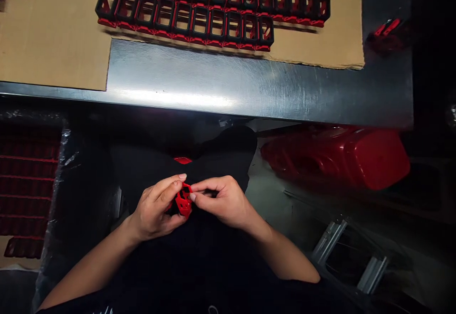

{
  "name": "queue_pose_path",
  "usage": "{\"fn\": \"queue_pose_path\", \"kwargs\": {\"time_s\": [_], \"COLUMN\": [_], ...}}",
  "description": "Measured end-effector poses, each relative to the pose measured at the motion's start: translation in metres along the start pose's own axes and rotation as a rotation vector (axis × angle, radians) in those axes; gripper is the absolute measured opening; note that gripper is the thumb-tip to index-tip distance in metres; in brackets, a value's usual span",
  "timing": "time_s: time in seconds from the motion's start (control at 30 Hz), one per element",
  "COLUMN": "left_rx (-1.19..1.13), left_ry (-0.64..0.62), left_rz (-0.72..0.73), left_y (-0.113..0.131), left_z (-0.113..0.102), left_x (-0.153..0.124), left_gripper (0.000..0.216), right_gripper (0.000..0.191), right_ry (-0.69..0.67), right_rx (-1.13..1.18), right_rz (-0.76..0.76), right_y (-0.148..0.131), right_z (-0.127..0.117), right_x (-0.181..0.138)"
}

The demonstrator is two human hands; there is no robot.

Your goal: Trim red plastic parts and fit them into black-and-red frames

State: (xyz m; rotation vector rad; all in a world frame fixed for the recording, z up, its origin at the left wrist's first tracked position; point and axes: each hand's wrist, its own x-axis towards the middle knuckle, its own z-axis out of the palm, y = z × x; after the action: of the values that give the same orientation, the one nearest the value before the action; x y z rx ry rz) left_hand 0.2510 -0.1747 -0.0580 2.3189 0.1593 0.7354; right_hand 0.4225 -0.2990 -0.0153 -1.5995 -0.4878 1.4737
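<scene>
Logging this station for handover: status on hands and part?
Left hand and right hand both pinching small red part. Rows of black-and-red frames on cardboard, well ahead of hands.

We see glossy red on the small plastic part [184, 201], with black showing through its openings. Above it, rows of black frames [209, 24] edged in red sit on tan cardboard [53, 33], beside a steel tabletop [213, 86] streaked silver with fine scratches. To the right, a deep red plastic bin [374, 159] shines; to the left, red stripes alternate with dark bands in a stack [28, 176] under clear wrap [64, 162]. A black shirt [178, 266] fills the foreground.
</scene>
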Motion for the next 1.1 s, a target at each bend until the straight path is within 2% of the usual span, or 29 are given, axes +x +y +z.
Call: {"fn": "queue_pose_path", "kwargs": {"time_s": [0.17, 0.3, 0.43, 0.6, 0.93, 1.1], "left_rx": [-0.029, -0.102, -0.173, -0.218, -0.262, -0.288], "left_ry": [-0.033, -0.051, -0.085, -0.114, -0.123, -0.135], "left_rz": [-0.096, -0.216, -0.265, -0.309, -0.366, -0.421], "left_y": [0.007, 0.014, 0.019, 0.023, 0.020, 0.014], "left_z": [0.000, -0.002, -0.004, -0.006, -0.005, -0.004], "left_x": [0.002, 0.005, 0.009, 0.014, 0.013, 0.009], "left_gripper": [0.094, 0.093, 0.084, 0.086, 0.081, 0.075], "right_gripper": [0.015, 0.016, 0.018, 0.025, 0.031, 0.028], "right_ry": [-0.023, -0.058, -0.146, -0.212, -0.216, -0.158], "right_rx": [0.020, 0.239, 0.445, 0.602, 0.641, 0.598], "right_rz": [0.009, 0.076, 0.122, 0.199, 0.241, 0.192], "right_y": [0.003, 0.010, 0.019, 0.030, 0.034, 0.035], "right_z": [-0.003, -0.004, 0.000, 0.004, 0.004, 0.006], "right_x": [0.003, 0.011, 0.017, 0.019, 0.021, 0.021]}}
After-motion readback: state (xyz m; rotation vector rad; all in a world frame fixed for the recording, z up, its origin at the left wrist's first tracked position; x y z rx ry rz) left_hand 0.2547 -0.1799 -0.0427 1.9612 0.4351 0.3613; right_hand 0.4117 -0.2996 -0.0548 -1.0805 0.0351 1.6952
